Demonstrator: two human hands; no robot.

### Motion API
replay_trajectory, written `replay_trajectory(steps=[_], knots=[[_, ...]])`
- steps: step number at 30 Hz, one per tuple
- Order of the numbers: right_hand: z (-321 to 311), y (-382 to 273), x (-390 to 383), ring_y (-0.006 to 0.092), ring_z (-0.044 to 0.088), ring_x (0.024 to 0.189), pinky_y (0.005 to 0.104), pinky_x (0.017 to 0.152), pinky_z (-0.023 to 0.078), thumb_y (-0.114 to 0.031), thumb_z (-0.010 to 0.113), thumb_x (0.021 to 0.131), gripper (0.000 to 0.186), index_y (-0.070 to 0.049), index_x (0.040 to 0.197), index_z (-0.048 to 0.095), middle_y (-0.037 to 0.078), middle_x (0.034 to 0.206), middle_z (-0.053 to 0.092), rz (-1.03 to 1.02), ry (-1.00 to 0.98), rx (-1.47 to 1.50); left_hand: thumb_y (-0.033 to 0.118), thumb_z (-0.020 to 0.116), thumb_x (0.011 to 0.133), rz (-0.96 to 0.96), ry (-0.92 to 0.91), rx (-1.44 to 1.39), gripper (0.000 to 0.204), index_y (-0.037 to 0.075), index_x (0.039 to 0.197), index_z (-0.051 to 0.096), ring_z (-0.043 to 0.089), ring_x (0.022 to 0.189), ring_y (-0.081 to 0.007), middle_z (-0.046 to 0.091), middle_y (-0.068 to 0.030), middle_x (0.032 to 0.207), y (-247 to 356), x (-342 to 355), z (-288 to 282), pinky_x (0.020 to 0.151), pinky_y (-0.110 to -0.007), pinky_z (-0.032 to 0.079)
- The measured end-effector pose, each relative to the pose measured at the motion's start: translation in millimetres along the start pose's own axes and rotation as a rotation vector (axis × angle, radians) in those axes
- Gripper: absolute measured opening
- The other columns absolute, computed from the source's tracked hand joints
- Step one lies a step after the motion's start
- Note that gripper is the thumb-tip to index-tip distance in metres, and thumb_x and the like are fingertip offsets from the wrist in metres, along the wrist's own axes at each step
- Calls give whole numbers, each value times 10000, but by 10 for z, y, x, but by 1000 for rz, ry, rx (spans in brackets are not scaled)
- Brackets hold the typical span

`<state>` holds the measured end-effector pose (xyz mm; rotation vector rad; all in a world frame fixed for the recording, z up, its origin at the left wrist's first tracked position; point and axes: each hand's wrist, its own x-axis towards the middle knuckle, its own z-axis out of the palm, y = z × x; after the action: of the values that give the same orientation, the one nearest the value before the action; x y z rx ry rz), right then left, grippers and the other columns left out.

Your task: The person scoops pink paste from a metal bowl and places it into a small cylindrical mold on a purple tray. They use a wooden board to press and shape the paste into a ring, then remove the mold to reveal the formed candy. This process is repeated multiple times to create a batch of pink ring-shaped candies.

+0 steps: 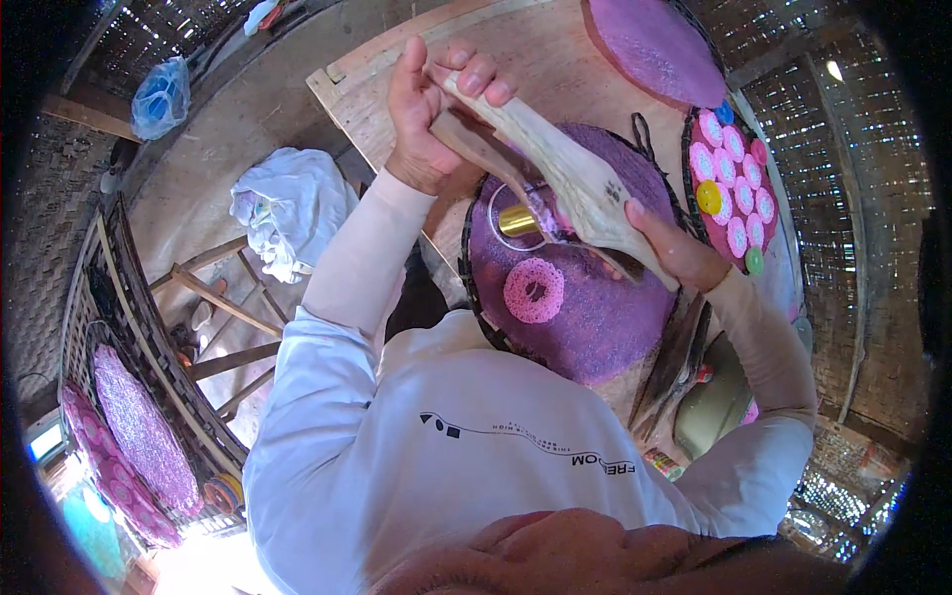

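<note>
A long, pale wooden press [565, 164] with two arms slants over the table, its darker lower arm [474, 145] spread apart from the upper one. My left hand [441, 104] is closed around the far-left end of the press, thumb pointing up. At its near-right end, my right hand [674, 248] grips the wood. Between the arms shows a gold cylinder [518, 220], with a thin white ring [493, 213] around it and pink stuff beside it. Beneath lies a round purple tray [605, 342] with a dark woven rim, bearing one pink lacy ring [534, 291].
Another woven tray [712, 238] at the right holds several pink lacy rounds and coloured discs. A purple round mat [659, 50] lies at the back of the wooden table [367, 89]. White cloth [293, 203] sits at the left, near a wooden frame [228, 307].
</note>
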<state>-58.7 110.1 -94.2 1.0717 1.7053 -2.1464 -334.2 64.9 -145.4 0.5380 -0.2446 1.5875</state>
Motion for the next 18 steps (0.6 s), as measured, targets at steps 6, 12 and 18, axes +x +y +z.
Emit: replay_trajectory(steps=[6, 12, 18], knots=[[-21, 78, 202, 108, 524, 551, 243, 507, 409, -540, 285, 915, 631, -20, 801, 622, 32, 604, 560, -125, 101, -379, 496, 363, 889, -23, -57, 15, 389, 155, 714, 426, 445, 694, -186, 446, 31, 598, 149, -29, -147, 693, -333, 364], [102, 3, 119, 118, 522, 519, 258, 484, 414, -566, 300, 898, 648, -13, 812, 624, 43, 606, 565, 24, 106, -227, 457, 373, 892, 9, 136, 56, 369, 161, 681, 435, 444, 640, -175, 438, 43, 553, 112, -119, -141, 673, -329, 368], [37, -88, -52, 121, 524, 506, 259, 465, 410, -580, 361, 874, 647, 6, 802, 625, 59, 601, 567, 112, 191, -218, 418, 376, 901, 49, 289, -26, 353, 177, 649, 429, 440, 610, -154, 428, 52, 525, -140, -164, -240, 649, -329, 375]])
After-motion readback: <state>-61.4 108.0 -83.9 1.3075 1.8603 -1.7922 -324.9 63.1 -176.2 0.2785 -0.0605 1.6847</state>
